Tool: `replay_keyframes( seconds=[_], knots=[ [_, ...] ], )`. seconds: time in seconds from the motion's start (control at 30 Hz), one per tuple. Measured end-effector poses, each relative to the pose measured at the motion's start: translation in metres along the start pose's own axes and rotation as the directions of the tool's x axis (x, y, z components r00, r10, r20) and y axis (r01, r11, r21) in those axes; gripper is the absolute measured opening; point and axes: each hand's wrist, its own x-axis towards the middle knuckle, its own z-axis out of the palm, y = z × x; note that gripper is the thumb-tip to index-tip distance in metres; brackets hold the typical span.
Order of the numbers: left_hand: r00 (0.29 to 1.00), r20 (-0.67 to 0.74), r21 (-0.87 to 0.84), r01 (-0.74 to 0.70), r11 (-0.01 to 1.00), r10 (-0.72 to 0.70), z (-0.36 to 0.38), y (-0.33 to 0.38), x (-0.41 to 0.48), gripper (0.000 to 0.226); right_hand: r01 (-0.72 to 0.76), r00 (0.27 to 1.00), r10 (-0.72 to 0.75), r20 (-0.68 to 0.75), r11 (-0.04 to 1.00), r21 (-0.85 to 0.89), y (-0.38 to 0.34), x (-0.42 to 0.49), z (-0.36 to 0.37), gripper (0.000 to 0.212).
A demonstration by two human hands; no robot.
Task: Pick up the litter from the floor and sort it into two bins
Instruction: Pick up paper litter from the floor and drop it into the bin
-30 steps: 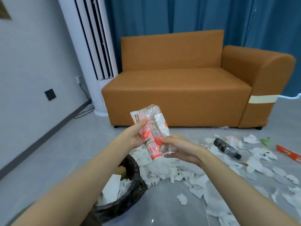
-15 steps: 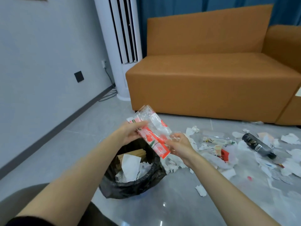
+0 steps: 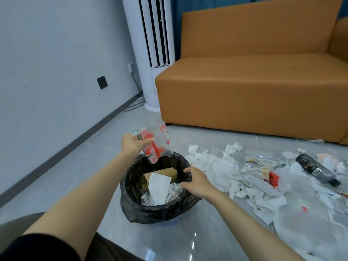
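Over the far rim of the bin (image 3: 130, 187), the left hand (image 3: 134, 146) grips a wrapper (image 3: 157, 147) of red, white and clear plastic, with thumb and fingers closed round its upper left part. The wrapper hangs in the air, clear of the bin. Its long axis is steep, leaning a little from upper left to lower right, and its lower end points down at the bin's mouth. The fingers cover part of the printing, and the clear half is hard to trace against the grey floor. The right hand (image 3: 197, 182) is over the bin's right rim, fingers loosely curved and spread, holding nothing; whether it touches the black liner cannot be told. Inside the bin lie a brown cardboard piece (image 3: 166, 173) toward the back, a large white sheet (image 3: 158, 185) partly over it, and crumpled paper beneath, whose depth is hidden by the liner's wall. To the right, paper scraps (image 3: 220, 170) litter the floor, with a clear package (image 3: 261, 161) and a dark bottle (image 3: 316, 171) lying on its side among them. The right edge of the view cuts off the heap. Behind stands an orange sofa (image 3: 244, 87), with its right end cut off by that edge.
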Motion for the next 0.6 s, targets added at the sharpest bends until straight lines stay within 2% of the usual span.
replay_keyframes(
  seconds=[0.1,0.3,0.43,0.6],
  knots=[
    [0.999,0.047,0.098,-0.002,0.995,-0.003,0.007,-0.017,0.008,0.023,0.022,1.000,-0.021,0.016,0.993,-0.116,0.009,0.004,0.009,0.054],
    [0.997,0.060,0.169,0.035,0.985,-0.046,0.018,-0.060,0.028,0.026,0.061,0.998,-0.056,0.032,0.979,-0.193,0.025,0.010,0.017,0.055],
    [0.994,0.064,0.196,0.078,0.978,-0.092,0.029,-0.080,0.038,0.035,0.052,0.996,-0.066,-0.054,0.973,-0.225,0.031,0.017,0.017,0.048],
    [0.990,0.066,0.161,0.116,0.980,-0.128,0.040,-0.098,0.050,0.028,0.011,0.993,-0.035,-0.109,0.976,-0.217,0.030,0.030,0.019,0.041]
  ],
)
